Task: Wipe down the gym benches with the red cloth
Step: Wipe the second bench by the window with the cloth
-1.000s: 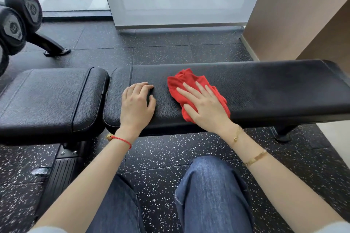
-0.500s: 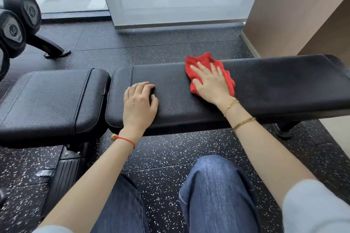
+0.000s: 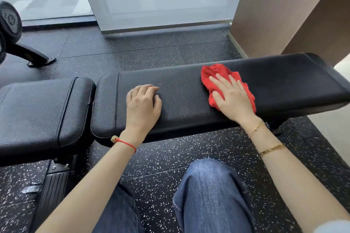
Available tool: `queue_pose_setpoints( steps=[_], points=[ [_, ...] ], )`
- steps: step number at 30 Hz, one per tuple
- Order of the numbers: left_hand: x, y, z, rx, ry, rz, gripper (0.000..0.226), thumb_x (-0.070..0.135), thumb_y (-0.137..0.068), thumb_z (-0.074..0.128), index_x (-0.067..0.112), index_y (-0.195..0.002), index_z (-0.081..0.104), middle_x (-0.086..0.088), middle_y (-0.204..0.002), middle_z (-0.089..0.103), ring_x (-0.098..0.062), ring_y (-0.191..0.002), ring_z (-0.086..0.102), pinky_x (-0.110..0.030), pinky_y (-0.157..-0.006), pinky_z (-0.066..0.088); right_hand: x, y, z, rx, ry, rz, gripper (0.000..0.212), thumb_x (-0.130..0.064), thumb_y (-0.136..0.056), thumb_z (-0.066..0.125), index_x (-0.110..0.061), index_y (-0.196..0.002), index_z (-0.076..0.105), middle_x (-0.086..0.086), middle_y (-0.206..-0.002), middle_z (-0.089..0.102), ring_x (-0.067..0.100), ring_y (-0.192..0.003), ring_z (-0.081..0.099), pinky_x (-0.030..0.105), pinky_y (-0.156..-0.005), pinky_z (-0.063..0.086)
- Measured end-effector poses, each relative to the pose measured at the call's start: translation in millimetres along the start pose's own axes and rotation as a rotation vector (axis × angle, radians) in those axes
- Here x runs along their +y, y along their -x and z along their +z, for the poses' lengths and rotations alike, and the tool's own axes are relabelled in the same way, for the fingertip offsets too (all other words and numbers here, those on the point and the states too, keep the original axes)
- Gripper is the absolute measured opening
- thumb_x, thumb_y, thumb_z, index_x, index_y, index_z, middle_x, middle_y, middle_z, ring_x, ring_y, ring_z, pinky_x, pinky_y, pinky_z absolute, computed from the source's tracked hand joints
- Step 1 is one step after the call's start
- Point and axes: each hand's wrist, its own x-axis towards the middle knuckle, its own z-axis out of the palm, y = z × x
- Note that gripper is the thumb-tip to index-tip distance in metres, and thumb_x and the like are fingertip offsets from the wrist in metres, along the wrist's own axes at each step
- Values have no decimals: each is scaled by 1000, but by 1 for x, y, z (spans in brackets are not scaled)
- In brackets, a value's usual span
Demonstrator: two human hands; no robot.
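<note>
A long black padded bench pad (image 3: 284, 85) runs across the middle of the view, with a shorter seat pad (image 3: 43, 111) to its left. The crumpled red cloth (image 3: 214, 73) lies on the long pad, right of centre. My right hand (image 3: 233, 98) presses flat on the cloth, fingers spread, covering most of it. My left hand (image 3: 142, 106) rests on the same pad farther left, fingers curled down onto the leather and holding nothing.
Dumbbells on a rack (image 3: 9, 22) stand at the far left, with a rack foot (image 3: 37, 58) on the speckled rubber floor. A brown wall panel (image 3: 284, 11) rises behind the bench's right end. A frosted glass wall (image 3: 161, 0) is behind. My knees in jeans (image 3: 210, 195) are below.
My right hand slid the red cloth to the right along the long pad, first away from me, then back toward the middle of the pad. My left hand stayed in place.
</note>
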Motion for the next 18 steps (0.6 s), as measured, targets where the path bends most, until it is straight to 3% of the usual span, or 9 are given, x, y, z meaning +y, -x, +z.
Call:
queue_pose_setpoints(
  steps=[5,13,18],
  points=[
    [33,-9,23,-56,45,38,29,24,-92,56,14,-117,66,-3,-124,64,-26,-121,53,-41,-108,35,18,-49,-10,17,15,310,51,-36,-99,39,-35,-150,35,-7,-161,25,30,-149,17,45,-122,3],
    [68,-14,47,-98,39,77,30,24,-91,54,15,-117,65,-2,-125,62,-28,-122,51,-43,-108,35,-11,-9,-6,-63,-24,-67,52,-38,-96,47,-38,-147,38,-12,-159,29,25,-149,20,41,-122,6],
    [64,-12,50,-82,15,100,32,23,-91,53,15,-120,64,-2,-127,61,-28,-124,50,-44,-110,35,35,18,-18,-17,-41,-37,53,-43,-94,39,-40,-147,39,-12,-157,33,23,-148,24,42,-123,10]
  ],
)
